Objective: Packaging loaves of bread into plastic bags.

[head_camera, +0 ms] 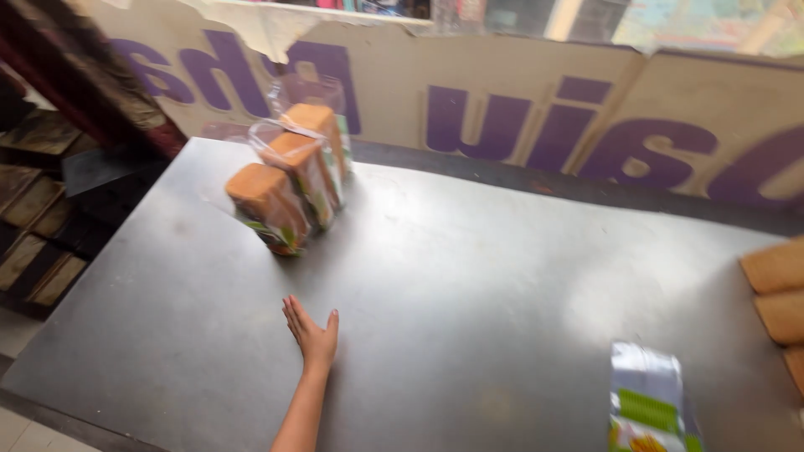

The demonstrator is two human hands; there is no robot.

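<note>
Orange-brown bagged loaves [289, 188], grey steel table [469, 276], green/white wrapper [649, 402]

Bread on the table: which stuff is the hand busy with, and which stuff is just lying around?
Nearest the hand:
- left hand, flat on the metal table
- three bagged bread loaves, standing in a row just beyond it

Just lying about:
- empty printed bag near the front edge
- bare loaves at the right edge
- wooden crates off to the left
</note>
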